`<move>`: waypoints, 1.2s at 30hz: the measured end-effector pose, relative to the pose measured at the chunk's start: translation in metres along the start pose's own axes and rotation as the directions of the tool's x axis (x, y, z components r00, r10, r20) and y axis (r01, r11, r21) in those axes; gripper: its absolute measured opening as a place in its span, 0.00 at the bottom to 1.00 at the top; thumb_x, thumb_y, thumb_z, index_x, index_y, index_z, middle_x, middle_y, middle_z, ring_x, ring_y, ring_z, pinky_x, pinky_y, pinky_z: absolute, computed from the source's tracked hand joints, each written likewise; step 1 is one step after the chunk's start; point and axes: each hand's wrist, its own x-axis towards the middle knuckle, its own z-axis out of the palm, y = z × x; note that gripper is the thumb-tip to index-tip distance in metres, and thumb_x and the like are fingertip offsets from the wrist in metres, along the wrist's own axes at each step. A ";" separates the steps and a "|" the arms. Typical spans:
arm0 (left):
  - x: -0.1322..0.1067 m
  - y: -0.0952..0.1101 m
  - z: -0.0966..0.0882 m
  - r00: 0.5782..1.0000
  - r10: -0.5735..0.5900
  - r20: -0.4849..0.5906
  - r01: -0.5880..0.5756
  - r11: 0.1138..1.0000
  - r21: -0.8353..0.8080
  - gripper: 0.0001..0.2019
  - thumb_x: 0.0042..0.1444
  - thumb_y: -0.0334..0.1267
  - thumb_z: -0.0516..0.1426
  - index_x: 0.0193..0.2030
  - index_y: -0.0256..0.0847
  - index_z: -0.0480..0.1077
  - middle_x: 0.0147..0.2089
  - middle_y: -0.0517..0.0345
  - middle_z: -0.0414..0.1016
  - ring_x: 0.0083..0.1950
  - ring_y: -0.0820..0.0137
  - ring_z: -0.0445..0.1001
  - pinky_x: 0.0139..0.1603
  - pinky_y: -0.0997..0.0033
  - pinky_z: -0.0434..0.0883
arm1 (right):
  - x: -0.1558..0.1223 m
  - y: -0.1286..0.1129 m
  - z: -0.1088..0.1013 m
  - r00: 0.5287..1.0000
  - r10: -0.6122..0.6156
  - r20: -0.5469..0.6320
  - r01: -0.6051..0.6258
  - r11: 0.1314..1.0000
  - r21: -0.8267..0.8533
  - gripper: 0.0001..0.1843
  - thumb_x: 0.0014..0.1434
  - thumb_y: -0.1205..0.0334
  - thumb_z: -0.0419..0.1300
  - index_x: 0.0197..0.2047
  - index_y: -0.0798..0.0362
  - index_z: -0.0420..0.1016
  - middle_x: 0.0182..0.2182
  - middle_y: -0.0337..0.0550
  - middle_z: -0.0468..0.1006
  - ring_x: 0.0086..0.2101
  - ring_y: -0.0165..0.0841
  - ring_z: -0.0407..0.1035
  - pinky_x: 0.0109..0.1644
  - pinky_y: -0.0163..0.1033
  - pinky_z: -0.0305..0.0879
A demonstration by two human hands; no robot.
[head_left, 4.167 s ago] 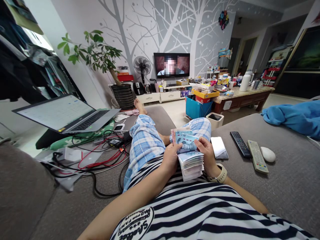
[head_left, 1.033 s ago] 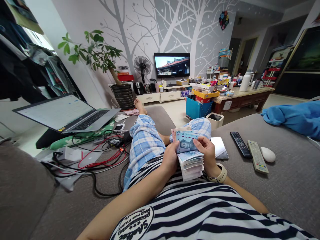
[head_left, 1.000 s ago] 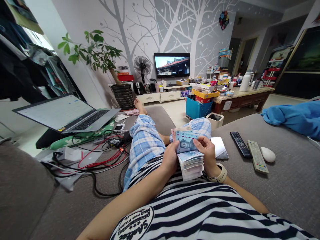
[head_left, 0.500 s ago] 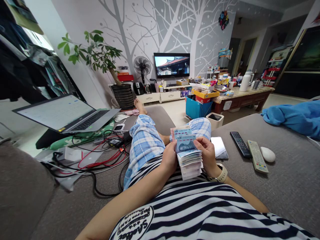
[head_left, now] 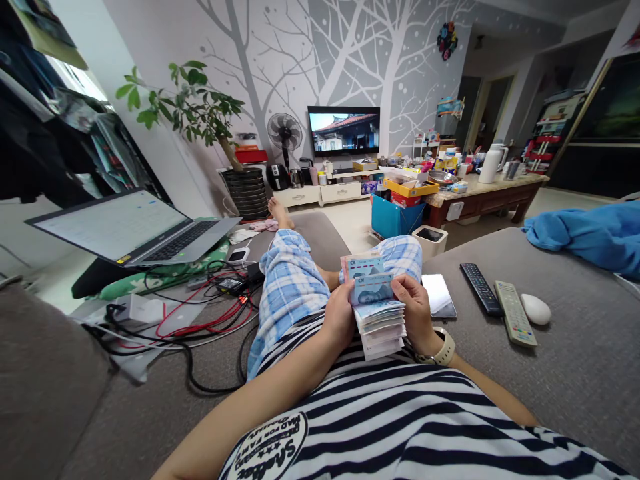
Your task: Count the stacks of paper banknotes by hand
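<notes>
A stack of banknotes (head_left: 383, 323) is held over my lap between both hands, its lower part fanned in layers toward my belly. My left hand (head_left: 341, 312) grips the left side of the stack, thumb along its edge. Blue notes lie on top, and a pinkish edge shows behind them at the upper left. With thumb and fingers, my right hand (head_left: 414, 305) pinches the right corner of the front blue banknote (head_left: 374, 289). A pale watch (head_left: 441, 348) is on my right wrist. Most fingers under the stack are hidden.
On the sofa to my right lie a tablet-like device (head_left: 440, 297), a black remote (head_left: 481, 288), a beige remote (head_left: 515, 312) and a white mouse (head_left: 535, 309). A laptop (head_left: 135, 227) and tangled cables (head_left: 210, 320) are at my left. A coffee table (head_left: 493, 193) stands ahead.
The front blue note has lifted slightly and shifted right with my right fingers. More of the blue note behind it shows. My left hand stays in place.
</notes>
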 end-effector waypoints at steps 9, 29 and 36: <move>0.010 -0.017 -0.004 0.997 -0.071 0.025 0.074 0.976 -0.204 0.13 0.45 0.42 0.62 0.36 0.37 0.78 0.34 0.53 0.82 0.45 0.56 0.79 0.51 0.58 0.72 | -0.001 0.008 0.000 0.999 -0.021 0.044 0.017 0.996 0.090 0.19 0.65 0.46 0.54 0.30 0.51 0.74 0.19 0.35 0.68 0.22 0.30 0.59 0.28 0.37 0.55; 0.012 -0.022 -0.007 0.986 -0.085 0.144 0.116 0.969 -0.219 0.16 0.40 0.38 0.67 0.38 0.35 0.78 0.35 0.50 0.83 0.44 0.55 0.80 0.51 0.56 0.73 | 0.004 0.004 0.002 0.996 0.074 -0.045 -0.073 0.997 0.026 0.15 0.54 0.52 0.64 0.25 0.52 0.67 0.20 0.32 0.62 0.23 0.27 0.54 0.28 0.36 0.52; 0.018 -0.024 -0.008 0.998 -0.057 0.012 0.058 0.982 -0.178 0.14 0.44 0.43 0.63 0.36 0.36 0.79 0.35 0.53 0.82 0.43 0.59 0.79 0.52 0.59 0.72 | 0.002 0.003 0.001 0.997 0.060 -0.053 -0.059 0.998 0.011 0.14 0.54 0.52 0.64 0.25 0.53 0.70 0.21 0.33 0.65 0.24 0.28 0.56 0.29 0.35 0.54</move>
